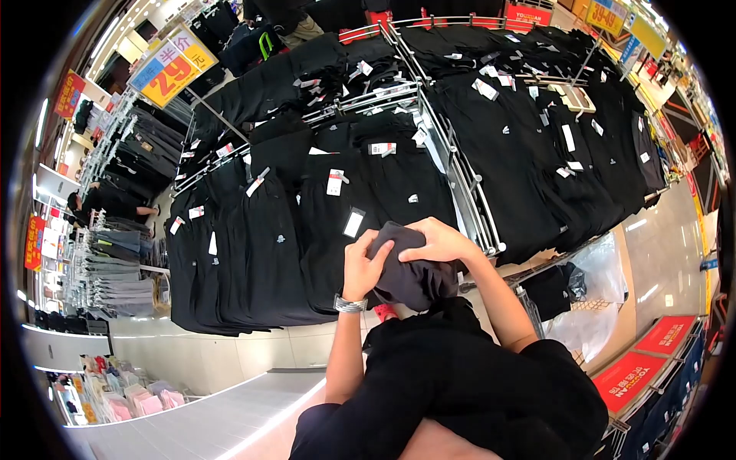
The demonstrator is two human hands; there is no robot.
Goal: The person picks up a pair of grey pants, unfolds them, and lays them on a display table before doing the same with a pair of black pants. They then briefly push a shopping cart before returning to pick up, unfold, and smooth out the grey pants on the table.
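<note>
A dark grey garment (410,276) is bunched up in front of my chest, at the near edge of the display. My left hand (363,264), with a silver watch on the wrist, grips its left side, thumb on top. On the right side my right hand (435,241) holds the same cloth, fingers over its upper edge and thumb on the fabric. A tag (353,223) with a white label lies just beyond my left hand. Black trousers (261,245) with white tags are laid in rows beyond and to the left of my hands.
Metal rails (471,203) divide the display, with more black garments (529,169) to the right. Plastic-wrapped clothing (548,291) sits low at the right. A price sign (173,67) stands back left. A person (115,205) is among the racks at far left.
</note>
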